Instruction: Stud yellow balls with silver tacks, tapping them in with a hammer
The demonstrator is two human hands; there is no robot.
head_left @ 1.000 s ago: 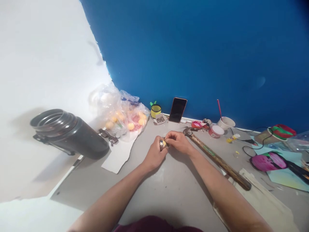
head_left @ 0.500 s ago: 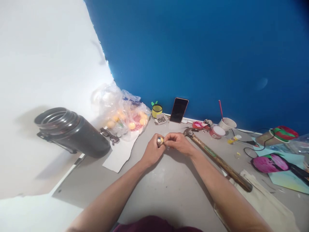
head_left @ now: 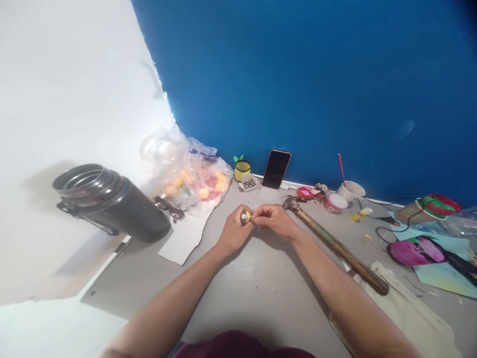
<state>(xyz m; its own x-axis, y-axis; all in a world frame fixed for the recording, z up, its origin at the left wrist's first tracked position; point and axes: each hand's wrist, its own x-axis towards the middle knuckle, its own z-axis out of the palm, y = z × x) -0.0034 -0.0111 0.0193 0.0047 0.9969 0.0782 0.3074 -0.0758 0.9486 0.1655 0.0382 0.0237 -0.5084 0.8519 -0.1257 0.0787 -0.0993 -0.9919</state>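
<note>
Both my hands meet over the grey floor near the blue wall. My left hand (head_left: pixel 233 232) is closed around a small round yellow and silver object (head_left: pixel 245 217). My right hand (head_left: pixel 275 220) pinches at that same object from the right, fingers pressed together. A long hammer (head_left: pixel 331 243) with a worn wooden handle lies just right of my right hand, its metal head close to my knuckles.
A dark ribbed cylinder (head_left: pixel 108 201) lies at left beside glasses (head_left: pixel 169 209) and a clear bag of coloured balls (head_left: pixel 194 181). Along the wall stand a yellow cup (head_left: pixel 241 170), a box of small metal bits (head_left: pixel 248 184), a phone (head_left: pixel 276 169), paint pots (head_left: pixel 335 202), a white cup (head_left: pixel 350 190). Painted papers (head_left: pixel 417 251) lie right.
My hands have shifted slightly toward the wall and turned the small object between the fingers. Nothing else has moved.
</note>
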